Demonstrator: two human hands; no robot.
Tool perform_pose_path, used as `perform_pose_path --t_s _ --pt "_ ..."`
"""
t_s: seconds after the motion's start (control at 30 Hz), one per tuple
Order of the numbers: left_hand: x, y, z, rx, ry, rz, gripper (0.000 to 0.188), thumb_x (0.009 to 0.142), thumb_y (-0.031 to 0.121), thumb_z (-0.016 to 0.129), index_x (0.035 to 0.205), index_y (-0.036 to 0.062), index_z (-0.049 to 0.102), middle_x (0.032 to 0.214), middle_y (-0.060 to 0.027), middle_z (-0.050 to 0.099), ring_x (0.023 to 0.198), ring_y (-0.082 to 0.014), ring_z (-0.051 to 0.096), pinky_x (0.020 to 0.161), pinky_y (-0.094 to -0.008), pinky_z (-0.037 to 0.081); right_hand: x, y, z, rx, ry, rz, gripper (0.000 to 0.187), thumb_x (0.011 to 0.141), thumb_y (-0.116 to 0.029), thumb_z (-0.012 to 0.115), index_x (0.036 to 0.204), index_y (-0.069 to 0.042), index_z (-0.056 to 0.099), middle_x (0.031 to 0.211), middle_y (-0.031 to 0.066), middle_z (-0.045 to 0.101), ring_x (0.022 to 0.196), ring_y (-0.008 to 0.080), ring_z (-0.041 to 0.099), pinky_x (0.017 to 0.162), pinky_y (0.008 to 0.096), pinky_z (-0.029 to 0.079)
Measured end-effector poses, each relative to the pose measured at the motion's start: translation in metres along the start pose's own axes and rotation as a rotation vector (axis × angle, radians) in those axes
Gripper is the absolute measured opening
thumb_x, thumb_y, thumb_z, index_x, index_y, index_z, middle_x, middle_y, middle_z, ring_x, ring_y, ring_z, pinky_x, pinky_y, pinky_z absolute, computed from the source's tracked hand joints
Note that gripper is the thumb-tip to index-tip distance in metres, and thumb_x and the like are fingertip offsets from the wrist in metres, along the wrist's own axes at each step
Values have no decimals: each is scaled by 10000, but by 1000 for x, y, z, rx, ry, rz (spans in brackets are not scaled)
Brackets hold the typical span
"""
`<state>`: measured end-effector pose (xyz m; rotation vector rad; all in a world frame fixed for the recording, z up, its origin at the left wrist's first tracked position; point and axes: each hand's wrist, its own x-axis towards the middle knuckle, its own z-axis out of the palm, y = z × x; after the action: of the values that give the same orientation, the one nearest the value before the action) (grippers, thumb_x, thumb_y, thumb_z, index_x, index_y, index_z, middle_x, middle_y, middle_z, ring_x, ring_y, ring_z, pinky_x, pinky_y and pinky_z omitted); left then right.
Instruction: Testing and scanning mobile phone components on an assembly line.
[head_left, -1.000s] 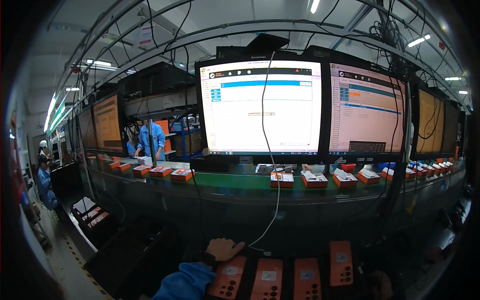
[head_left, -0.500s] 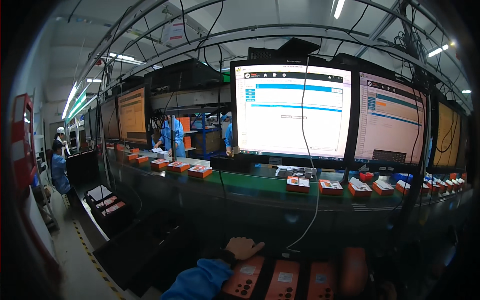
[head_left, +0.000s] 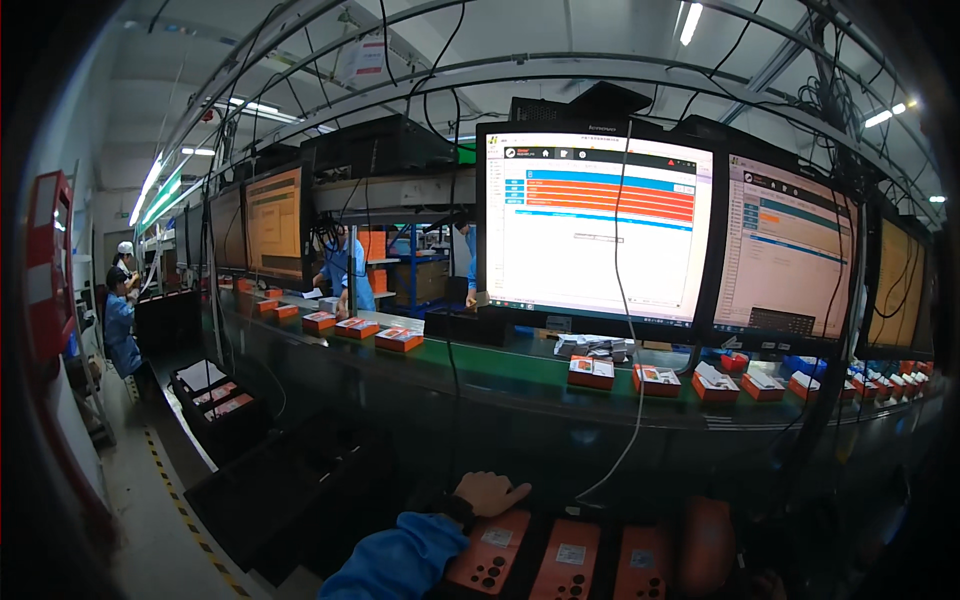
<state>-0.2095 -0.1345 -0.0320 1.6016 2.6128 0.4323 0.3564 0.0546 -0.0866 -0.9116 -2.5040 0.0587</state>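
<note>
My left hand (head_left: 490, 493) lies palm down at the far edge of a dark tray, just above the first orange phone (head_left: 494, 548). Its thumb points out to the right, apart from the other fingers, and nothing shows in its grasp. Further right in that tray lie a second orange phone (head_left: 567, 558) and a third orange phone (head_left: 640, 560), backs up, each with a pale label and dark round lenses. Beside them is a blurred orange-red object (head_left: 707, 545) whose kind I cannot make out. Next to it, my right hand (head_left: 770, 584) is barely visible in shadow, its fingers hidden.
A lit monitor (head_left: 600, 235) stands ahead, with a dimmer monitor (head_left: 785, 245) to its right. A white cable (head_left: 637, 410) hangs in front. Small orange boxes (head_left: 592, 372) line the green belt (head_left: 480, 366). Another black tray (head_left: 222, 402) holds orange items at left. Co-workers in blue are further off.
Rows on the bright screen have turned red and its header fields have changed. The view has shifted slightly; my left hand stays on the tray's edge.
</note>
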Motion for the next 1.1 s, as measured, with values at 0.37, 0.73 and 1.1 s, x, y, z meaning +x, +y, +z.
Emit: perform_pose_path --t_s 0.37,0.73,1.1 --pt "9 -10 14 188 10 56 497 962 536 335 1077 183 667 973 -170 685 904 -376 658 791 -494 508 -4 51 54 29 332 -45 317 696 17 531 1009 31 574 1012 233 585 983 452 553 875 473 466" --pt "6 -14 10 380 -66 182 388 1000 404 328 1341 311 490 1062 -139 653 927 -361 658 749 -490 520 -15 66 53 100 238 34 395 743 -95 580 1127 -7 584 1149 266 567 1139 482 502 976 500 434" --pt "2 -19 16 394 -16 195 387 997 355 333 1355 344 479 1059 -122 646 949 -342 648 762 -492 515 -18 104 74 94 170 47 464 783 -122 596 1239 -41 556 1265 247 518 1209 439 477 1012 482 418"
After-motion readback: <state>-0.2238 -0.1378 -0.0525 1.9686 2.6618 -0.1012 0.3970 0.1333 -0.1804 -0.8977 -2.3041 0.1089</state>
